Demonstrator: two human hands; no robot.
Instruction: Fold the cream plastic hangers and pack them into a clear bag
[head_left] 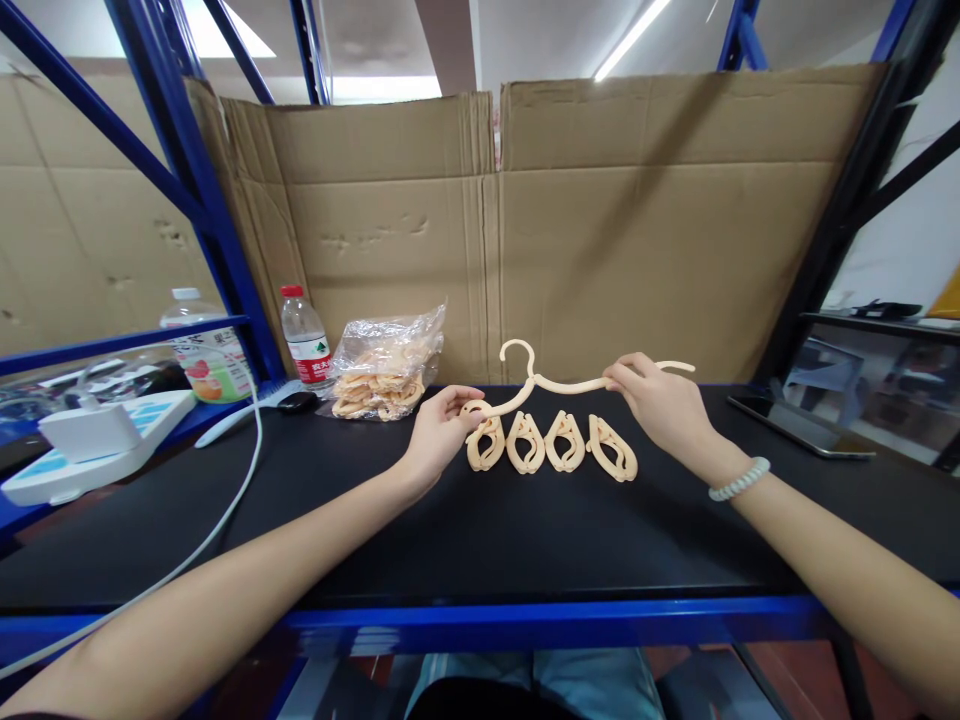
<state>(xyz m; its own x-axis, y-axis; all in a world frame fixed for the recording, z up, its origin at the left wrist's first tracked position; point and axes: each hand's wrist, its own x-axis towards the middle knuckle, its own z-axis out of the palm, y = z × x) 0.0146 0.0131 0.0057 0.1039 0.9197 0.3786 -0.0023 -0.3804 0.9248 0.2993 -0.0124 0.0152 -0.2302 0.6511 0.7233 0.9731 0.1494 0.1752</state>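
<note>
A cream folding clothes hanger [570, 386] is held up above the black table, its hook pointing upward and its arms spread to both sides. My left hand [442, 430] pinches the left arm of it near the end. On the right arm, my right hand [652, 395] grips with thumb and fingers, and the arm's tip sticks out beyond the hand. Below the hanger several folded cream hangers [526, 444] lie side by side in a row on the table. The leftmost of them is partly hidden behind my left hand and the held hanger.
A clear plastic bag [386, 365] of folded hangers lies at back left, beside a red-capped water bottle [306, 340]. A power strip [105, 450] with a white cable [251, 470] sits left. A dark tablet-like device [799, 425] rests at right. Cardboard [660, 230] walls the back.
</note>
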